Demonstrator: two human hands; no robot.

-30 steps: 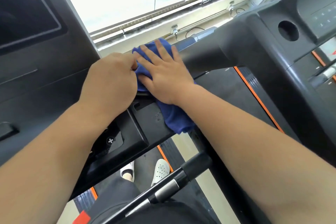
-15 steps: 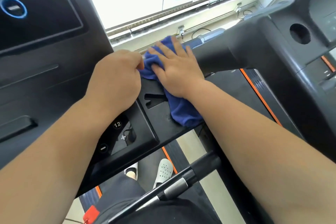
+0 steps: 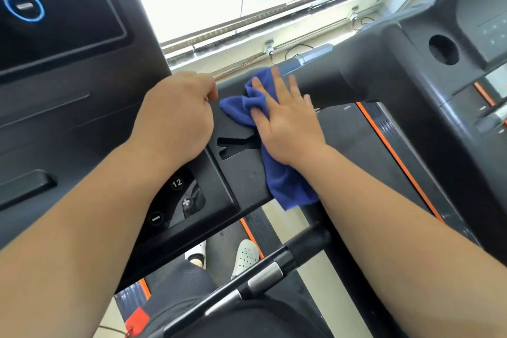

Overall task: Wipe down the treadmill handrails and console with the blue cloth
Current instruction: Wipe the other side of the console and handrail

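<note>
The blue cloth [image 3: 285, 181] lies bunched on the black console side panel [image 3: 241, 170], one end hanging over its near edge. My right hand [image 3: 285, 121] presses flat on the cloth, fingers spread toward the thick black handrail [image 3: 337, 82]. My left hand [image 3: 178, 115] is curled in a loose fist on the panel just left of the cloth, apart from it. The console screen [image 3: 55, 0] with blue ring buttons is at the upper left. Small round buttons [image 3: 177, 182] show below my left wrist.
A second treadmill's console with a round cup hole [image 3: 443, 49] stands at the right. A black and silver grip bar [image 3: 263, 277] crosses below my arms. The window ledge [image 3: 247, 35] runs behind. An orange-edged belt [image 3: 395, 162] and white shoes [image 3: 247, 255] lie below.
My right hand slid the cloth to the right toward the handrail, opening a gap from my left hand. The view shifted, so more of the console screen and panel buttons shows.
</note>
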